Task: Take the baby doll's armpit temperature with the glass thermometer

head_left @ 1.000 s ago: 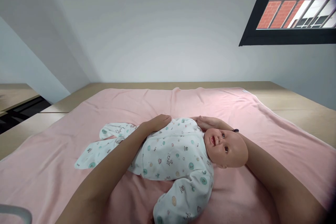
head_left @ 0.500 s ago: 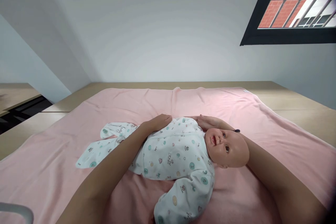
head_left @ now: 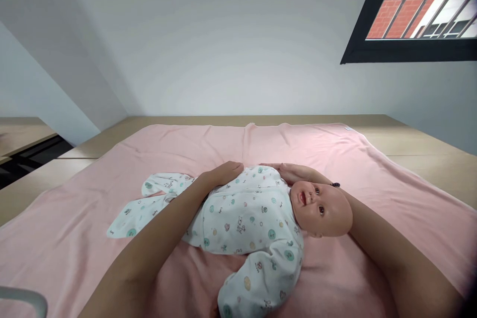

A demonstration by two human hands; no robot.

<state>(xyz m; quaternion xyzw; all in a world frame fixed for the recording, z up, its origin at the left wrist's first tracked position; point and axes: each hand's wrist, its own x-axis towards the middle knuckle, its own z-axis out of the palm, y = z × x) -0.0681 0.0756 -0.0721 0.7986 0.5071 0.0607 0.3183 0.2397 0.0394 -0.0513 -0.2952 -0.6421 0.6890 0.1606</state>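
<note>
A baby doll in a white printed sleepsuit lies on its back on a pink blanket, head to the right. My left hand reaches over the doll's belly and curls round its far side. Behind the doll's shoulder lies my right hand, fingers flat against the sleepsuit, the forearm passing behind the head. Part of both hands is hidden by the doll's body.
The blanket covers a light wooden table that stands against a pale wall. A dark-framed window sits at the upper right. A grey curved edge shows at the lower left corner.
Almost nothing differs; the doll and both hands have shifted only very slightly.
</note>
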